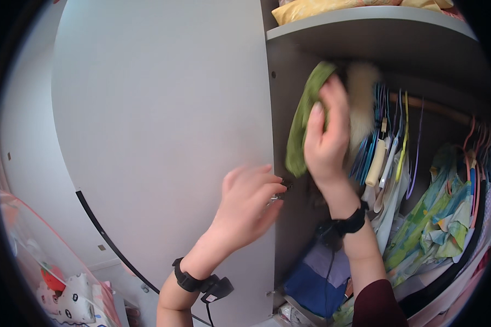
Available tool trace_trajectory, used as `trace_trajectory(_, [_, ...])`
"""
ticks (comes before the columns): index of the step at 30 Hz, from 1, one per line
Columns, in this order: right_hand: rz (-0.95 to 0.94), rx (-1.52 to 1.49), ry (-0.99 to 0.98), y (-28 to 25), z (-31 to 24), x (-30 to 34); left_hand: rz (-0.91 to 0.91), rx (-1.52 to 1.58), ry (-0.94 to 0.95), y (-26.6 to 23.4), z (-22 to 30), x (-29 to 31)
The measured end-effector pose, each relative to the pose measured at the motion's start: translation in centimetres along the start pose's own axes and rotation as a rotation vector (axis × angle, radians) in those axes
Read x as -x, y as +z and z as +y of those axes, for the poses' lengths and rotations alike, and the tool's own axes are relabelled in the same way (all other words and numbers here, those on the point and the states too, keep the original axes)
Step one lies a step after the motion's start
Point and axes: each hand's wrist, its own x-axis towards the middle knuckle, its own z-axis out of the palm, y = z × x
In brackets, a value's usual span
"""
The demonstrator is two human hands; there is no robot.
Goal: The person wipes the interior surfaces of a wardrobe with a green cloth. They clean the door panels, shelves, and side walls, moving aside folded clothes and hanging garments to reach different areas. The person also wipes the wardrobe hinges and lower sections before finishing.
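Note:
My right hand (330, 131) is raised inside the open wardrobe, its fingers blurred by motion. It grips a green cloth item (303, 125), which hangs down to the left of the thumb. Just behind that hand is a blurred, cream-coloured fluffy thing (363, 103). My left hand (248, 201) is lower, in front of the edge of the white wardrobe door (169, 120). Its fingers are bent and apart, with no held thing visible. A small metal fitting (277, 197), likely a hinge, shows by its fingertips.
Several coloured hangers (402, 136) and a patterned green garment (436, 223) hang from a wooden rod (420, 102). Overhead, a shelf (376, 20) bears yellow bedding (322, 10). Blue folded fabric (316, 283) lies at the wardrobe bottom. A white patterned cushion (65, 300) is at lower left.

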Motion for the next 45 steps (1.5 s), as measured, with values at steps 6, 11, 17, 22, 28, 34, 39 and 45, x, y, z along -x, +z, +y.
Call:
trace_trajectory(6, [0.168, 0.388, -0.347, 2.8, 0.8, -8.8, 0.017, 0.018, -0.147, -1.9, -0.2, 2.6])
trace_trajectory(11, [-0.083, 0.551, -0.353, 7.9, 0.8, -6.3, 0.036, 0.044, -0.226, -4.0, 0.4, 4.7])
trace_trajectory(17, [-0.117, 0.689, -0.408, 7.4, 1.4, -6.1, 0.031, 0.116, -0.252, -4.7, 0.8, 5.6])
trace_trajectory(22, [-0.156, 0.881, -0.454, 2.6, -0.4, -9.4, 0.050, 0.291, -0.137, -2.4, 1.6, 2.7])
trace_trajectory(28, [-0.305, 1.143, -0.554, -10.3, -3.4, -14.7, 0.259, 0.482, 0.039, 1.4, 5.6, -2.7])
trace_trajectory(34, [-0.264, 1.489, -0.681, -25.7, -7.1, -20.8, 0.262, 0.608, 0.127, 1.8, 11.2, -5.7])
trace_trajectory(39, [-0.238, 1.364, -0.496, -32.4, -10.1, -23.7, 0.333, 0.621, 0.256, 2.0, 15.8, -8.7])
trace_trajectory(45, [-0.408, 1.250, -0.645, -26.6, -7.1, -22.5, 0.474, 0.580, 0.252, 2.2, 22.5, -13.9])
